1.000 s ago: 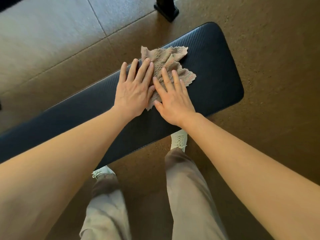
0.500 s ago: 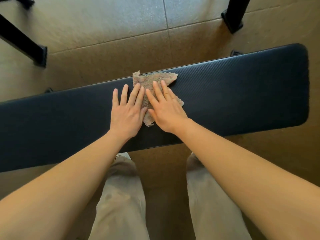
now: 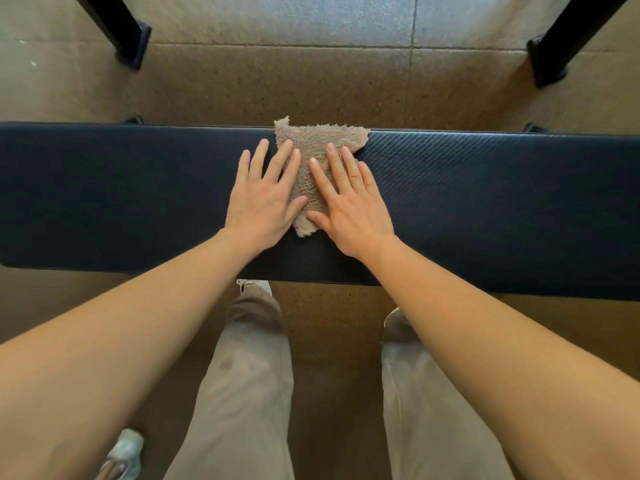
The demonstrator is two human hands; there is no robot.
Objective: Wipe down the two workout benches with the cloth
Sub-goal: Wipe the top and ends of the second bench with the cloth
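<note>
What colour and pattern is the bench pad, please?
The bench pad is blue-black with a fine diagonal weave, clearest in the head view.

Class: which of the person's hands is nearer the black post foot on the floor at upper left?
Left. The left hand presses the left side of the cloth, below and right of the post foot; the right hand presses its right side, farther off.

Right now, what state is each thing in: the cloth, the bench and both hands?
cloth: rumpled, lying flat on the bench pad, pinned under both hands, top edge at the pad's far edge.
bench: level, runs out of frame at both sides.
left hand: flat, fingers straight, pressing the cloth's left side.
right hand: flat, fingers straight, pressing the cloth's right side.
</note>
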